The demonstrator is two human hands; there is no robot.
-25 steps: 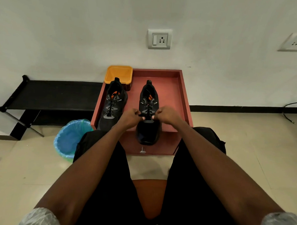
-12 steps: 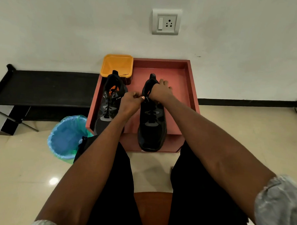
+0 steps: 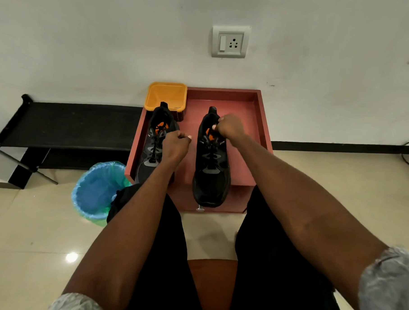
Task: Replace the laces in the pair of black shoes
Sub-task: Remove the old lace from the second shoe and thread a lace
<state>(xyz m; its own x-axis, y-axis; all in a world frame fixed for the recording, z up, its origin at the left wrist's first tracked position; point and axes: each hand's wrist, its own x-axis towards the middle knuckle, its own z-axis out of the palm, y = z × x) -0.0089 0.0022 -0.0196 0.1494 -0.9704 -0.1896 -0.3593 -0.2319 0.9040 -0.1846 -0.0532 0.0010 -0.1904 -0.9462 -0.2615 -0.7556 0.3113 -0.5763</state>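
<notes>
Both bare forearms are reaching up from the lower corners of the frame toward its middle, converging as they go. The left hand (image 3: 175, 146) is sitting left of centre, knuckles toward the camera, fingers curled into a loose fist with thumb and fingertip pressing together (whatever it is pinching is too thin to make out). The right hand (image 3: 230, 126) is hovering slightly higher and to the right, fingers likewise curling inward. Pale rolled sleeves are showing at the bottom corners.
</notes>
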